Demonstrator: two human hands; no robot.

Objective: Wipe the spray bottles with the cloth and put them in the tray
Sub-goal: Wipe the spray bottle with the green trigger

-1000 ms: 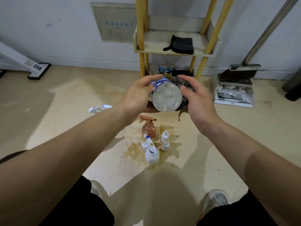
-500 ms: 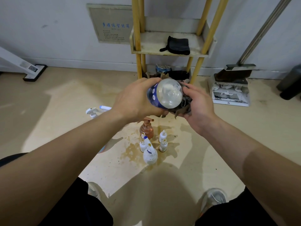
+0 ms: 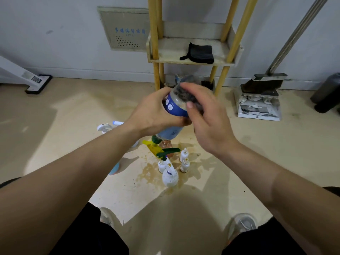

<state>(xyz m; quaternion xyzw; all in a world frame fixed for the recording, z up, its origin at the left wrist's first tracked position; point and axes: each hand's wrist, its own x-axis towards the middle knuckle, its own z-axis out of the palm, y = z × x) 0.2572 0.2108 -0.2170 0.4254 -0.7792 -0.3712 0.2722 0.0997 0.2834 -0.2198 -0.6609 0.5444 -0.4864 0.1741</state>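
My left hand (image 3: 156,113) grips a blue-labelled spray bottle (image 3: 173,107) upside down, its yellow and green trigger head (image 3: 159,150) pointing at the floor. My right hand (image 3: 207,116) holds a dark grey cloth (image 3: 185,93) against the bottle's base, with its thumb on the label. On the floor below stand a brown spray bottle (image 3: 166,144), a white spray bottle (image 3: 169,174) and several small white bottles (image 3: 184,155). Another white and blue spray bottle (image 3: 110,126) lies to the left, partly behind my left arm. The tray shelf (image 3: 191,50) stands against the wall.
A black cloth (image 3: 200,53) lies on the yellow-legged shelf. A dustpan and broom (image 3: 259,96) sit at the right by the wall, a dark bin (image 3: 329,92) beyond them. A white stand base (image 3: 37,83) is at the left. The floor under the bottles is stained wet.
The bottle has tipped from lying base-toward-me to base-up with its trigger head hanging down. My right hand has moved with the cloth from the bottle's side onto its base.
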